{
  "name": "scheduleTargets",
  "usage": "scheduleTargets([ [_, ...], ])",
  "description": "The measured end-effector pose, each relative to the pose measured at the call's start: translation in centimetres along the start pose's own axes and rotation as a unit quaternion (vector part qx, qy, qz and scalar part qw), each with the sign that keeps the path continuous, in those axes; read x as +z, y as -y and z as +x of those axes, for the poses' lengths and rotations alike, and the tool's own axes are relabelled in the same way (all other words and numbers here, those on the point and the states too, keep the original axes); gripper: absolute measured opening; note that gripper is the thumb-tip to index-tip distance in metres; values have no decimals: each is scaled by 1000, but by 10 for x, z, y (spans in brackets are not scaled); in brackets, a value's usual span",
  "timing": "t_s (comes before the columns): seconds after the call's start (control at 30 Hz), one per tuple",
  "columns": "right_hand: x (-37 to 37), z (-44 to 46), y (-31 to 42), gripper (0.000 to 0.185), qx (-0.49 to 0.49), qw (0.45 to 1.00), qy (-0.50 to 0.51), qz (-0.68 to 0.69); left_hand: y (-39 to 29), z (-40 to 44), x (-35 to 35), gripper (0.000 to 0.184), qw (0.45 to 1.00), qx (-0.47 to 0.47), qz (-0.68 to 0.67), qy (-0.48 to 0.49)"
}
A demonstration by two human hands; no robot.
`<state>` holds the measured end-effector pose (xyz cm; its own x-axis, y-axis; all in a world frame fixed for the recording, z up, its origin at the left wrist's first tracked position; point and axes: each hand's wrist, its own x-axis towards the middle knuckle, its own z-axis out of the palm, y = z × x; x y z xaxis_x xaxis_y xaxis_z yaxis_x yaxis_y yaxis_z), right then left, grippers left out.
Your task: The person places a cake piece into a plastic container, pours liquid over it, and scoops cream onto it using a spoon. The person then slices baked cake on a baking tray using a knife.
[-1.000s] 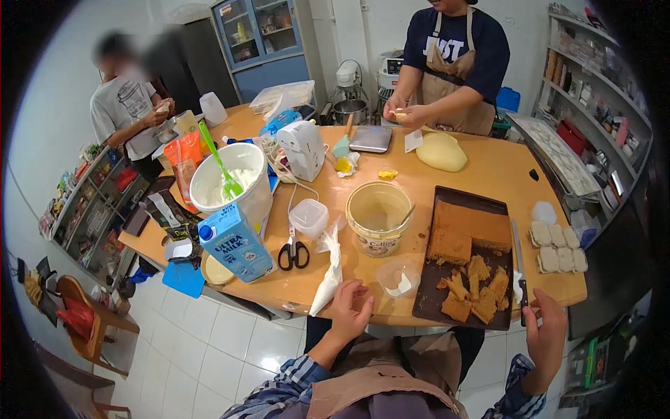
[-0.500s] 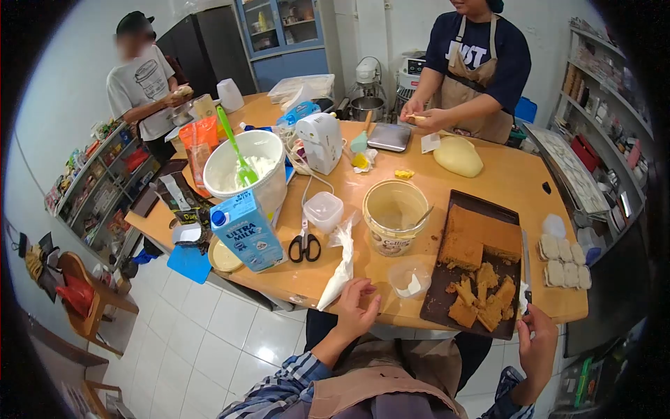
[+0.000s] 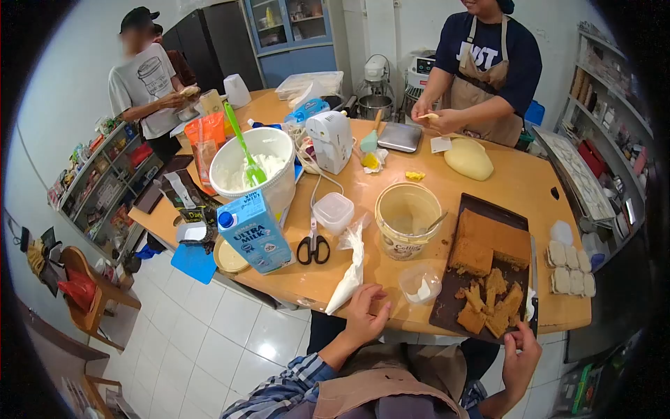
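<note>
My left hand [image 3: 368, 314] rests at the table's front edge, fingers loosely curled apart and holding nothing, just right of a filled piping bag [image 3: 348, 274]. At the near right corner of a dark tray [image 3: 447, 307], my right hand [image 3: 520, 355] has its fingertips close to the rim; whether they grip it is unclear. On the tray lie a cut brown cake [image 3: 494, 241] and several broken pieces [image 3: 497, 318]. A knife [image 3: 533, 279] lies along the tray's right side. Between my hands is a small clear container [image 3: 420, 284] with white cream.
Behind stand a cream tub [image 3: 408, 222], a milk carton [image 3: 256, 232], scissors [image 3: 313, 248] and a white bucket [image 3: 252, 167] with a green spatula. White-topped pieces [image 3: 570, 269] sit at right. A person in an apron [image 3: 481, 70] handles dough opposite; another person [image 3: 145, 87] stands back left.
My right hand has moved left from beside the knife handle to the tray's near corner. My left hand stays by the piping bag. The camera view has shifted a little.
</note>
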<state>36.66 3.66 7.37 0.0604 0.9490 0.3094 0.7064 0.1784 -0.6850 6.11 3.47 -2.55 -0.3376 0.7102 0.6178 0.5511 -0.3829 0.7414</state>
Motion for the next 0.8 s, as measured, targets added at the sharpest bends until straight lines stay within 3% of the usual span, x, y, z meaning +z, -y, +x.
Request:
scheduleTargets([
  [0.1,-1,-1,0,29,-55,998,-7,14,3,-2,1,35,1000,-12,-18,-9],
  [0.3,-9,-5,-1,29,22,1000,8,12,5,-2,0,36,1000,7,-11,3],
  [0.63,0,-4,-28,27,-17,999,6,38,0,0,-3,34,1000,10,18,6],
  [0.8,-3,-7,-29,27,15,1000,0,18,2,-2,0,34,1000,2,8,4],
])
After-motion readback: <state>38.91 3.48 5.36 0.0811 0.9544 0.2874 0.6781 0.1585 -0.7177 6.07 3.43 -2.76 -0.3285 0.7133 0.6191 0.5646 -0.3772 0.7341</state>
